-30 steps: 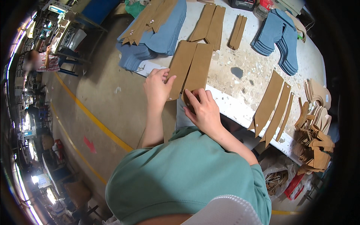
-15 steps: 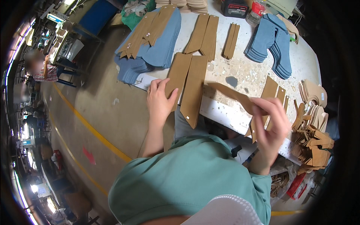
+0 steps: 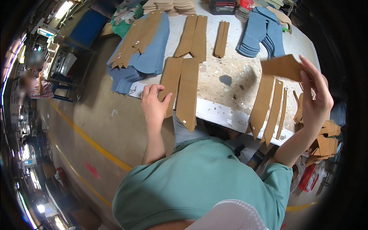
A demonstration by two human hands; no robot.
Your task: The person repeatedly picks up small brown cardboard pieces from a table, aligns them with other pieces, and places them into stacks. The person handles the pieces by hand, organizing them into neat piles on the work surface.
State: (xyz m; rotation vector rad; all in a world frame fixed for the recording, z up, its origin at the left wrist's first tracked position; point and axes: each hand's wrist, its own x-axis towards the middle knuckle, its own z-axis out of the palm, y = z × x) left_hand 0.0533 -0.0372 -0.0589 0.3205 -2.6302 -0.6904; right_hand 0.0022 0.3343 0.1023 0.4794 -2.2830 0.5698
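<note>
Between the thumb and fingers of my right hand point(image 3: 318, 90), a flat brown leather-like piece point(image 3: 281, 68) is held up over the table's right side. Below it lie brown strips of differing widths, among them a wide strip point(image 3: 261, 105) and a narrower strip point(image 3: 273, 111), overhanging the front edge. My left hand point(image 3: 154, 103) rests with fingers apart at the left edge of a stack of long brown pieces point(image 3: 172, 78). Right beside that stack is another stack of brown pieces point(image 3: 188, 90) with pointed ends, also overhanging the table edge.
Stacked blue pieces point(image 3: 157, 53) with brown ones on top lie at the left; more blue pieces point(image 3: 253, 34) sit at the back right. Further brown stacks point(image 3: 191, 36) and narrow strips point(image 3: 221, 40) lie behind. A black case point(image 3: 223, 7) and a bottle point(image 3: 243, 13) stand at the back.
My right hand has moved right and outward with the brown piece, from above the table's middle to above the strips. My left hand stays by the left stack. The view has shifted slightly.
</note>
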